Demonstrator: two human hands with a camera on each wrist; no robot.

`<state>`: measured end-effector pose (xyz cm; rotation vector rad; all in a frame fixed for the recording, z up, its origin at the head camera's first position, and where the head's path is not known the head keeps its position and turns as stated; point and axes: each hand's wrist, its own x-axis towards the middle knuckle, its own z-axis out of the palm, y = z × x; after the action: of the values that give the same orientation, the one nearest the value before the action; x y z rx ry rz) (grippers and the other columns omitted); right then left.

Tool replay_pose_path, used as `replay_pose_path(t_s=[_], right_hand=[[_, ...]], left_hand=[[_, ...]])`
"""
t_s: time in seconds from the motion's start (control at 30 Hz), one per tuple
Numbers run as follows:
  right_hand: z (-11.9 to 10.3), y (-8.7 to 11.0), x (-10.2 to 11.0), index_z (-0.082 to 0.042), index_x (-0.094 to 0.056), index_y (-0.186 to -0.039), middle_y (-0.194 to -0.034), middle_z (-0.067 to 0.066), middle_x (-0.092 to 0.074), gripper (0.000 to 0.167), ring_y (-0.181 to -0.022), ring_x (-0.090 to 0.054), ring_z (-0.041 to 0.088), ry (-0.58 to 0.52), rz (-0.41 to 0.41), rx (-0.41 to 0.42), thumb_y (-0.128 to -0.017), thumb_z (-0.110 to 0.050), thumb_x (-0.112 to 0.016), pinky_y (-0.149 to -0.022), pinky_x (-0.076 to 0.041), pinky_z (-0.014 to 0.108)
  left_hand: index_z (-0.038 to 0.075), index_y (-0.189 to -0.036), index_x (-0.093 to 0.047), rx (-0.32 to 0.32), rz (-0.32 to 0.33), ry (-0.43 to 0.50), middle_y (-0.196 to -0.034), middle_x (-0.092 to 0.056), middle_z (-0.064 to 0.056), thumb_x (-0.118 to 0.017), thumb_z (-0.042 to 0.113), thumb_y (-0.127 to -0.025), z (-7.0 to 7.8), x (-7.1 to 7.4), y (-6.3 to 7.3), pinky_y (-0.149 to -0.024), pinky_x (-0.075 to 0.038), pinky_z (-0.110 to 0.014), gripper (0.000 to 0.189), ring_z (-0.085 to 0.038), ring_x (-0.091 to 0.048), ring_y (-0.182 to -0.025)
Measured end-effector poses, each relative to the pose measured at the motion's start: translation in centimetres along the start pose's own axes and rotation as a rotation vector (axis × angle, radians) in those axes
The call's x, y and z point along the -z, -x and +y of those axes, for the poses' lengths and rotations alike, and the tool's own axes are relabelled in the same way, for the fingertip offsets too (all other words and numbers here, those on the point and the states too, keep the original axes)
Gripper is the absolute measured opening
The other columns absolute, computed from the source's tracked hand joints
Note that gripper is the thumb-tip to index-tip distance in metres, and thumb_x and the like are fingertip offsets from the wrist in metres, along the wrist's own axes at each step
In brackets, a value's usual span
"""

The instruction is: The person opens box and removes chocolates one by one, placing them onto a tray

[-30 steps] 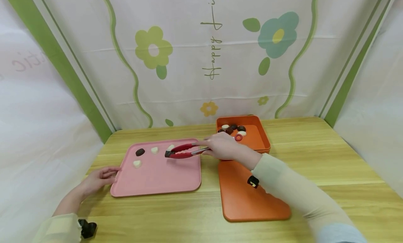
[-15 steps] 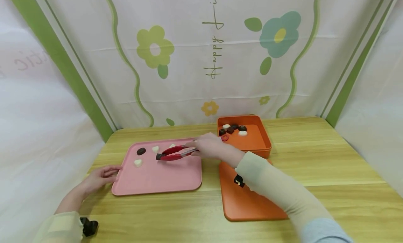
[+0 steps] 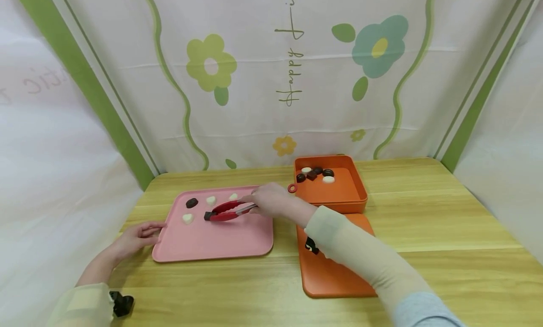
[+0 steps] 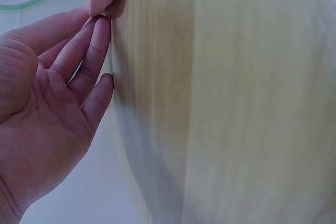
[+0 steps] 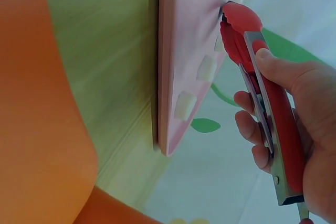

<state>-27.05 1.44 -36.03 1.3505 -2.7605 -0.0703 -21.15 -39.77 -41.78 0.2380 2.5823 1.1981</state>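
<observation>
While right hand [image 3: 273, 200] grips red tongs [image 3: 224, 216], long axis slants, pointing leftward.

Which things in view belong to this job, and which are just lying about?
Seemingly in the job:
red tongs, held in the right hand
dark piece at their tips
pink tray, with pale pieces on it and the left hand at its edge
orange box, holding more pieces

Apparently just lying about:
flat orange panel, perhaps a lid

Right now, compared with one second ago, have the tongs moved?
Yes: in the head view, against the pink tray, the tongs have moved left and slightly toward its near edge.
</observation>
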Motion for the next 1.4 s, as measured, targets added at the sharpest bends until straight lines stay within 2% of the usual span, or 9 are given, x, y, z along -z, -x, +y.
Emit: replay_pose_path(t_s=[0.3,0.5,0.57,0.8,0.93,1.07,1.17,1.27,1.4], right_hand=[[0.0,-0.7,-0.7,-0.031,-0.061,-0.134,-0.097,-0.008,-0.070,0.043,-0.080,-0.060,0.009,-0.030,-0.005,-0.034,-0.092,-0.037,-0.068,-0.057,-0.044,0.024],[0.0,-0.8,-0.8,-0.032,-0.060,-0.134,-0.092,-0.009,-0.069,0.044,-0.077,-0.059,0.008,-0.061,-0.019,-0.055,-0.091,-0.037,-0.069,-0.059,-0.044,0.024],[0.1,-0.6,-0.8,-0.032,-0.060,-0.135,-0.092,-0.009,-0.069,0.046,-0.078,-0.059,0.008,-0.078,-0.018,-0.060,-0.091,-0.036,-0.069,-0.062,-0.046,0.025],[1.2,0.9,-0.4,-0.028,-0.056,-0.139,-0.110,-0.003,-0.069,0.050,-0.083,-0.060,0.013,-0.151,0.020,-0.093,-0.092,-0.038,-0.067,-0.069,-0.048,0.031],[2.2,2.2,-0.1,-0.032,-0.050,-0.144,-0.117,-0.002,-0.068,0.055,-0.073,-0.057,0.016,-0.166,0.058,-0.111,-0.093,-0.043,-0.064,-0.060,-0.044,0.029],[3.2,4.0,0.2,-0.037,-0.046,-0.145,-0.128,-0.004,-0.063,0.056,-0.074,-0.057,0.015,-0.163,0.094,-0.131,-0.093,-0.043,-0.064,-0.057,-0.042,0.028],[4.0,5.5,0.3,-0.036,-0.048,-0.144,-0.133,-0.004,-0.059,0.055,-0.090,-0.064,0.015,-0.155,0.115,-0.150,-0.092,-0.046,-0.064,-0.064,-0.047,0.030],[4.9,7.1,0.4,-0.032,-0.052,-0.142,-0.132,-0.002,-0.060,0.056,-0.104,-0.063,0.017,-0.167,0.153,-0.157,-0.090,-0.047,-0.066,-0.071,-0.051,0.032],[6.1,9.5,0.4,-0.028,-0.055,-0.140,-0.125,-0.002,-0.064,0.055,-0.080,-0.063,0.011,-0.185,0.235,-0.161,-0.089,-0.042,-0.070,-0.057,-0.048,0.028]], left_hand=[[-0.013,-0.135,-0.046,0.000,-0.005,0.016,-0.133,-0.050,-0.032,-0.063,0.012,-0.095,0.1,-0.1,-0.1,-0.083,-0.045,-0.015,0.050,-0.041,-0.050,-0.120],[-0.014,-0.135,-0.045,0.002,-0.005,0.033,-0.133,-0.050,-0.033,-0.064,0.012,-0.095,0.1,-0.1,-0.1,-0.083,-0.045,-0.015,0.051,-0.010,-0.056,-0.111],[-0.014,-0.135,-0.045,-0.001,-0.004,0.038,-0.133,-0.049,-0.033,-0.064,0.011,-0.095,0.0,-0.1,-0.2,-0.083,-0.045,-0.015,0.051,-0.006,-0.056,-0.109],[-0.014,-0.135,-0.045,-0.001,0.003,0.004,-0.133,-0.050,-0.033,-0.063,0.012,-0.095,0.0,-0.1,-0.1,-0.083,-0.045,-0.015,0.051,-0.042,-0.050,-0.121],[-0.014,-0.136,-0.045,0.006,0.003,0.005,-0.133,-0.049,-0.033,-0.063,0.012,-0.096,0.2,0.0,0.0,-0.083,-0.045,-0.015,0.051,-0.045,-0.047,-0.122],[-0.014,-0.136,-0.044,-0.002,-0.005,0.013,-0.134,-0.048,-0.033,-0.062,0.012,-0.096,0.3,0.1,-0.1,-0.083,-0.044,-0.014,0.051,-0.043,-0.047,-0.122],[-0.014,-0.135,-0.045,-0.017,-0.004,0.010,-0.134,-0.049,-0.033,-0.062,0.012,-0.096,0.2,0.1,0.0,-0.083,-0.044,-0.014,0.050,-0.031,-0.053,-0.120],[-0.015,-0.134,-0.045,-0.032,0.000,0.009,-0.132,-0.050,-0.033,-0.063,0.011,-0.095,0.1,0.2,0.0,-0.083,-0.045,-0.014,0.050,-0.009,-0.056,-0.113],[-0.015,-0.134,-0.046,-0.041,-0.003,0.012,-0.132,-0.050,-0.033,-0.063,0.011,-0.095,0.0,0.1,0.1,-0.083,-0.044,-0.014,0.050,0.005,-0.052,-0.106]])
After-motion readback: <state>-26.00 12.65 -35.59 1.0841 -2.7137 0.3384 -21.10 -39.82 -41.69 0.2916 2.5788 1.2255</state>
